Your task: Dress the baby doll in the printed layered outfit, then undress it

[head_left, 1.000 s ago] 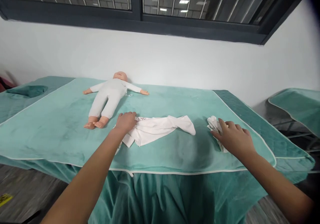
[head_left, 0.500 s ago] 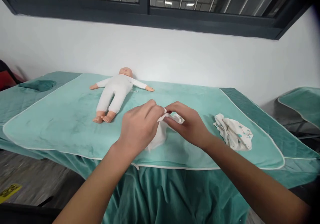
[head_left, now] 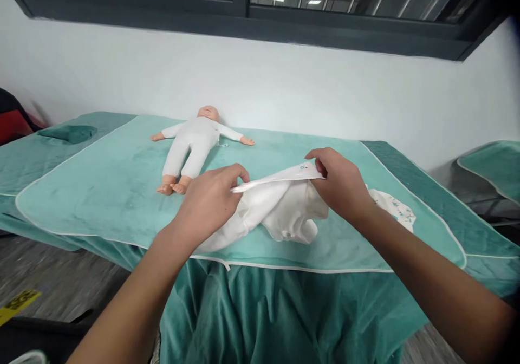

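Observation:
A white cloth garment [head_left: 292, 207], perhaps baby clothing, is stretched between my two hands just above the green mat. My left hand [head_left: 213, 201] pinches one end of its upper edge. My right hand [head_left: 339, 182] grips the other end, where a small coloured print shows. The rest of the fabric hangs in folds down toward the mat's front edge. Behind my left hand, a baby doll [head_left: 193, 142] in a white suit lies on its back, arms spread. Past my right forearm, a crumpled white printed cloth [head_left: 394, 208] is partly hidden.
A light green mat [head_left: 101, 190] with white piping covers the darker green bed [head_left: 284, 310]. A white wall [head_left: 264, 82] and a dark-framed barred window [head_left: 239, 12] rise behind. Something red and black [head_left: 14, 123] stands at the left edge. Another green-covered surface [head_left: 495, 163] is at the right.
My hands have moved apart, the right one going right, and the bunched white garment is now spread between them. The camera view has shifted slightly.

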`<state>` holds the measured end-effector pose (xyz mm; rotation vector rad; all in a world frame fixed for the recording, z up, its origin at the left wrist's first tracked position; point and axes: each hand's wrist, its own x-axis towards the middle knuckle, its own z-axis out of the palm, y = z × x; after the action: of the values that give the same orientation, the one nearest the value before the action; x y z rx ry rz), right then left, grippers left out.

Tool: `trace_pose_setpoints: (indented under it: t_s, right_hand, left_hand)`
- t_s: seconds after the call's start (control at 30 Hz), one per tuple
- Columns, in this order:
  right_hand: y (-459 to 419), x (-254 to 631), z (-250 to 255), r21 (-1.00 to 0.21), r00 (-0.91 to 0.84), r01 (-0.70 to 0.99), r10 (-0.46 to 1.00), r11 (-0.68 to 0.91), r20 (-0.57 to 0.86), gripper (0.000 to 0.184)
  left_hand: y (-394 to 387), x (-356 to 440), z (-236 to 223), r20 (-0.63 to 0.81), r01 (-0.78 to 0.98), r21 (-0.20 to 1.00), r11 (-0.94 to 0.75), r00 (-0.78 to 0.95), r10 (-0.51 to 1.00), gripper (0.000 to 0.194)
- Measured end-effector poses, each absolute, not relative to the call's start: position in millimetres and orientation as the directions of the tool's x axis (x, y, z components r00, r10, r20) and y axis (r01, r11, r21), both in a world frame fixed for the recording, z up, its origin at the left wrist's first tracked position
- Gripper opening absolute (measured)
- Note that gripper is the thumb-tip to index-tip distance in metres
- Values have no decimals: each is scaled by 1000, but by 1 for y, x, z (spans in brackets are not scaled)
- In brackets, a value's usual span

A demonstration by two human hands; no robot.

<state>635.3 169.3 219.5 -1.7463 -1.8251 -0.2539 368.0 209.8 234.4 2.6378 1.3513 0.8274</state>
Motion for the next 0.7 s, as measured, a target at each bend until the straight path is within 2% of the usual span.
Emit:
trace_pose_setpoints:
  t_s: [0.1, 0.23, 0.3, 0.4, 0.47, 0.57, 0.63, 0.7]
  right_hand:
    - [168, 658, 204, -214, 87, 977, 881, 17, 466, 30]
    - [161, 680, 199, -172, 153, 982, 878, -82, 454, 34]
    - [153, 683, 208, -157, 178, 981, 847, -113, 500, 34]
    - [142, 681, 225, -171, 187, 980, 782, -104, 595, 34]
    - [137, 677, 232, -232, 139, 973, 761, 15, 634, 36]
    - [134, 673, 235, -450, 109, 872, 821, 191, 560, 32]
    - [132, 674, 234, -571, 150, 805, 876, 161, 458, 26]
    - [130, 677, 233, -598, 203, 796, 888, 95, 412, 20]
  left_hand:
    - [217, 364, 219, 600, 821, 204, -533, 326, 731, 38]
    - [225, 360, 205, 782, 845, 157, -511, 210, 587, 42]
    - [228, 358, 205, 852, 820, 183, -543, 144, 504, 40]
    - [231, 359, 212, 895, 712, 291, -638, 33, 446, 38]
    - [230, 364, 219, 863, 607, 403, -685, -2, 505, 37]
    - [228, 371, 226, 765, 491, 567, -662, -15, 644, 33]
    - [226, 371, 228, 726, 484, 616, -622, -40, 687, 28]
    - [225, 369, 229, 729, 549, 592, -591, -51, 683, 27]
